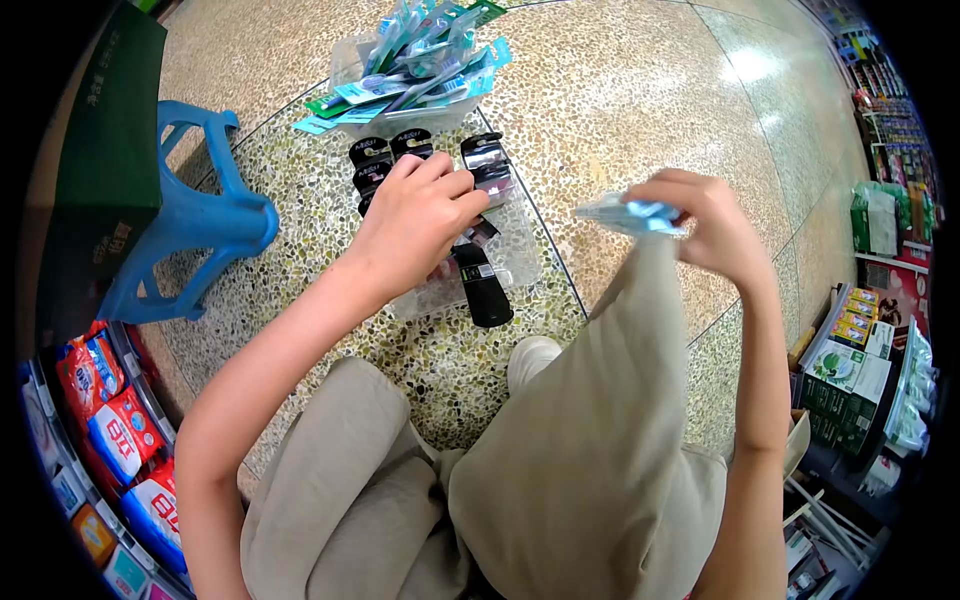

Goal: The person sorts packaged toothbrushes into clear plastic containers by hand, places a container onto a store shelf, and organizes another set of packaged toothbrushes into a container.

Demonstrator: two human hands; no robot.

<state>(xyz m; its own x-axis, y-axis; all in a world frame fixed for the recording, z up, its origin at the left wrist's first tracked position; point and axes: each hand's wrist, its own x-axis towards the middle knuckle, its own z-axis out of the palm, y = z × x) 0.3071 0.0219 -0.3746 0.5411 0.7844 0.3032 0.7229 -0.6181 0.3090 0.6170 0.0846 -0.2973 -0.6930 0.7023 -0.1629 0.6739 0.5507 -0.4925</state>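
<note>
My left hand (415,225) reaches over a clear plastic tray (520,250) on the floor, its fingers bent down among black-topped packages (485,160). Whatever its fingertips touch is hidden beneath them. A black package (483,288) lies at the tray's near edge. Over my raised knee, my right hand (700,220) grips a light-blue package (640,215), blurred by motion. Beyond the tray, a clear bin (385,124) is heaped with packaged toothbrushes (430,65) in blue and green.
A blue plastic stool (235,225) stands at the left beneath a dark green box (110,170). Red and white detergent packs (125,435) fill a shelf at lower left. Shelves of goods (850,370) line the right side. My bent legs (590,470) fill the near middle.
</note>
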